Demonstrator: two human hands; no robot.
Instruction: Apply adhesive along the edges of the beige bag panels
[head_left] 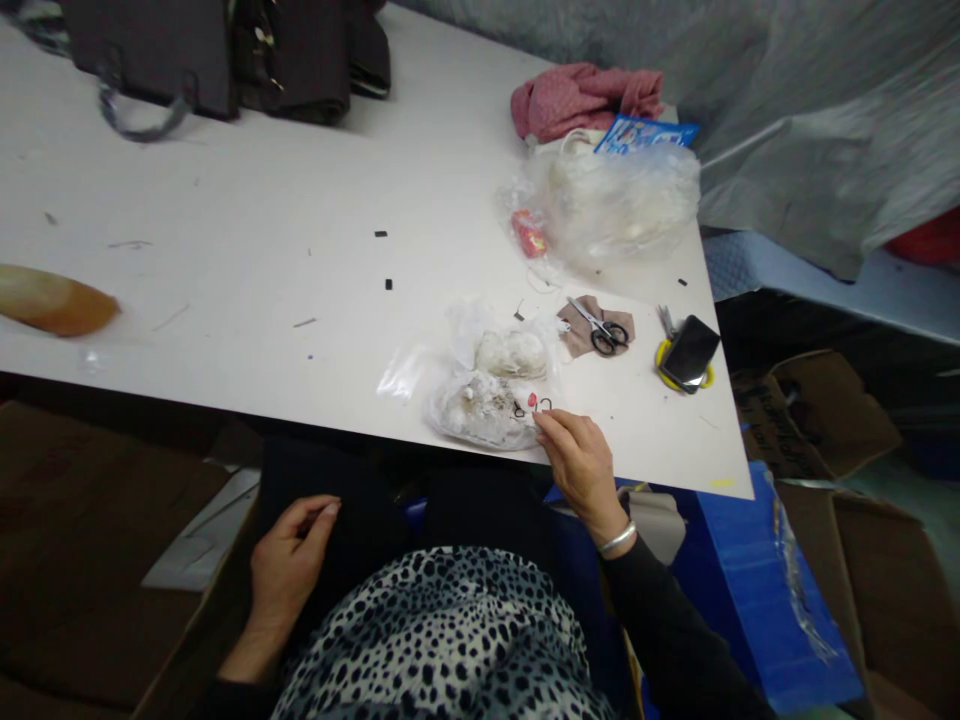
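Note:
My right hand [581, 462], with a silver bangle at the wrist, is at the table's front edge. Its thumb and fingertips are pinched at the right side of a clear plastic bag [480, 408] with whitish, speckled contents. Small dark curved pieces or marks and a red spot [532, 399] show beside the fingertips; what they pinch is too small to make out. A second clear bag [511, 353] with pale contents lies just behind. Over my lap, my left hand [289, 560] is closed, thumb against the curled fingers, with nothing visible in it.
Black-handled scissors [600, 328] lie on a brown cloth scrap. Right of them, a black phone [691, 353] covers yellow-handled scissors. Farther back are a large plastic bag [622, 200] and pink cloth [581, 100]. Dark handbags [157, 50] stand at back left; boxes flank the table below.

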